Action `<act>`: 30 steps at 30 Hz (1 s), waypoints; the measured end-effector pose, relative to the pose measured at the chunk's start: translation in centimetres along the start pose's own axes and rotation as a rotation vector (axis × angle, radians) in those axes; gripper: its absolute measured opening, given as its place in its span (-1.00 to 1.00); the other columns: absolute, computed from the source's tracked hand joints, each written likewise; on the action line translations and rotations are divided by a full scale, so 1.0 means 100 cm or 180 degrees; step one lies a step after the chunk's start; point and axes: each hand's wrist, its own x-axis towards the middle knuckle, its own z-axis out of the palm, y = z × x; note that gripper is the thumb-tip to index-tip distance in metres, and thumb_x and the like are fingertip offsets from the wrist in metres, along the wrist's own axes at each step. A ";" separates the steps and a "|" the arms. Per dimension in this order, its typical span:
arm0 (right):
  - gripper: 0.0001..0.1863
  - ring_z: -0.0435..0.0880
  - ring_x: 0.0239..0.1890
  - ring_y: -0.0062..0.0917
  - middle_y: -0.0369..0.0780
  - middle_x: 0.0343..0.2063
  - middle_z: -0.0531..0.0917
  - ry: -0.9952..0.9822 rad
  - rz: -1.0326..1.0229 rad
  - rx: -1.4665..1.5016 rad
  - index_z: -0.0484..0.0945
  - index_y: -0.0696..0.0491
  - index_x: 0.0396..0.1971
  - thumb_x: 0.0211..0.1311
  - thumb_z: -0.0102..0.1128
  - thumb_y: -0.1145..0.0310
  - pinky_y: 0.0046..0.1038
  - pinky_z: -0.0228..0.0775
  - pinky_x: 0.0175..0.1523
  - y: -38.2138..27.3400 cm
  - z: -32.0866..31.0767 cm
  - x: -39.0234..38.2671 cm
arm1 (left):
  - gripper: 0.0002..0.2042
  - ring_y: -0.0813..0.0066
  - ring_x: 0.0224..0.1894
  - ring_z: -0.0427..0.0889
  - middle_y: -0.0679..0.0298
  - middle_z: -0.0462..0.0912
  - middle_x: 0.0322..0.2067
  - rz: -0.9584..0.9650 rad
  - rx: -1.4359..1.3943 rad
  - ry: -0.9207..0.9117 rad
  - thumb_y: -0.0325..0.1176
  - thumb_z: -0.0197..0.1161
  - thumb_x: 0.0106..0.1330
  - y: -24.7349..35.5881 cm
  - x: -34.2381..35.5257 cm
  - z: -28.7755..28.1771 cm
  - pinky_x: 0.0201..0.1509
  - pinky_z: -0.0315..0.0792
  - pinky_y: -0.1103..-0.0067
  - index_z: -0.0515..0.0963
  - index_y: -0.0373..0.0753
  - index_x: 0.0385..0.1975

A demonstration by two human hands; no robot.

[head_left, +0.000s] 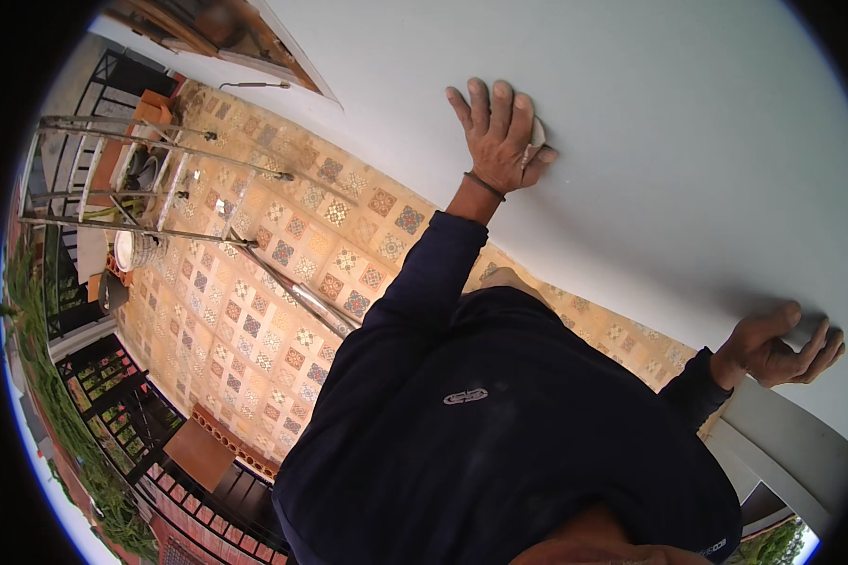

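My left hand [499, 141], dusty, presses a small whitish pad [537, 134] against the pale painted wall [688, 132], with thumb and fingers around it; the pad is mostly hidden under them, so its exact kind is unclear. At the lower right, my right hand [777, 348] rests its fingertips on the same wall, fingers bent and apart, holding nothing. My dark long sleeves and shirt fill the lower middle of the head view.
Below lies a patterned tile floor [254, 339]. At left a metal stepladder [160, 231] stands near a white bucket [137, 250]. A dark railing [104, 395] with plants beyond runs along the left. A wood-framed opening [306, 80] is set in the wall at upper left.
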 end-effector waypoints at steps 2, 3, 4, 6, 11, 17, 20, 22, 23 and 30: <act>-0.55 0.50 0.37 -0.11 -0.02 0.25 0.49 0.0073 -0.0136 -0.0027 0.54 0.25 0.20 0.55 0.31 0.22 -0.07 0.49 0.41 0.018 -0.003 -0.003 | -0.06 -0.11 0.75 -0.39 0.00 -0.22 0.72 -0.1590 -0.0684 0.0228 0.44 -0.24 0.56 -0.024 -0.042 0.005 0.71 -0.49 -0.18 -0.03 -0.20 0.69; -0.54 0.50 0.37 -0.11 -0.01 0.24 0.48 0.0108 -0.0120 -0.0021 0.53 0.25 0.20 0.56 0.29 0.20 -0.07 0.49 0.40 0.024 -0.005 -0.006 | -0.05 -0.03 0.75 -0.39 0.02 -0.27 0.72 -0.2434 -0.0936 0.0514 0.44 -0.24 0.57 -0.031 -0.059 0.012 0.73 -0.46 -0.09 -0.08 -0.21 0.69; -0.53 0.50 0.37 -0.11 -0.01 0.23 0.48 0.0126 -0.0084 -0.0014 0.52 0.26 0.21 0.57 0.28 0.19 -0.07 0.49 0.39 0.029 -0.006 -0.009 | -0.04 0.05 0.76 -0.40 0.04 -0.31 0.73 -0.3307 -0.1193 0.0826 0.44 -0.25 0.57 -0.039 -0.074 0.017 0.75 -0.43 0.00 -0.13 -0.22 0.70; -0.55 0.51 0.35 -0.10 0.00 0.25 0.46 0.0105 -0.0124 -0.0012 0.50 0.27 0.22 0.62 0.18 0.20 -0.04 0.48 0.38 0.037 -0.007 -0.015 | -0.02 0.17 0.76 -0.40 0.06 -0.38 0.73 -0.4827 -0.2114 0.1427 0.44 -0.26 0.58 -0.045 -0.096 0.017 0.78 -0.38 0.15 -0.23 -0.25 0.70; -0.56 0.44 0.41 -0.10 0.03 0.32 0.42 0.0060 -0.0034 -0.0236 0.45 0.26 0.29 0.66 0.06 0.23 -0.02 0.35 0.48 0.033 -0.006 -0.022 | 0.03 0.29 0.76 -0.44 0.07 -0.42 0.73 -0.6331 -0.2431 0.1773 0.42 -0.24 0.58 0.020 -0.066 0.021 0.78 -0.36 0.29 -0.32 -0.36 0.68; -0.52 0.34 0.48 -0.10 0.05 0.36 0.37 -0.0075 0.0012 -0.0311 0.43 0.27 0.32 0.67 0.03 0.20 -0.01 0.26 0.54 0.026 -0.007 -0.018 | -0.16 -0.32 0.71 -0.51 -0.16 -0.39 0.70 -0.1832 -0.0817 0.0160 0.14 -0.28 0.65 0.095 -0.036 0.017 0.57 -0.65 -0.37 -0.28 -0.35 0.69; -0.50 0.32 0.50 -0.11 0.05 0.38 0.35 -0.0106 -0.0038 -0.0312 0.42 0.28 0.32 0.65 0.08 0.20 0.00 0.23 0.57 0.030 -0.008 -0.022 | -0.12 -0.30 0.71 -0.51 -0.17 -0.37 0.70 -0.1461 -0.0820 0.0169 0.20 -0.28 0.64 0.080 -0.059 0.016 0.60 -0.63 -0.31 -0.27 -0.37 0.69; -0.51 0.36 0.48 -0.11 0.05 0.34 0.41 -0.0038 -0.0067 0.0010 0.47 0.28 0.27 0.63 0.14 0.18 0.01 0.29 0.55 0.037 -0.009 -0.025 | -0.17 -0.18 0.73 -0.49 -0.06 -0.38 0.72 -0.2886 -0.1077 0.0335 0.18 -0.33 0.70 0.076 -0.066 0.017 0.70 -0.55 -0.08 -0.28 -0.35 0.69; -0.51 0.38 0.47 -0.12 0.05 0.31 0.44 -0.0038 -0.0005 0.0138 0.49 0.28 0.25 0.62 0.17 0.17 0.01 0.32 0.54 0.041 -0.009 -0.026 | -0.18 -0.14 0.74 -0.49 -0.05 -0.39 0.72 -0.3595 -0.1217 0.0610 0.17 -0.34 0.71 0.076 -0.063 0.018 0.73 -0.53 -0.01 -0.29 -0.35 0.69; -0.60 0.62 0.24 -0.22 -0.01 0.14 0.63 0.0351 -0.0197 0.0208 0.61 0.26 0.10 0.43 0.42 0.31 -0.17 0.56 0.34 0.119 -0.043 -0.034 | -0.12 -0.32 0.70 -0.58 -0.14 -0.43 0.70 -0.2672 -0.1245 0.0570 0.15 -0.19 0.68 0.192 0.002 0.020 0.65 -0.65 -0.19 -0.28 -0.45 0.67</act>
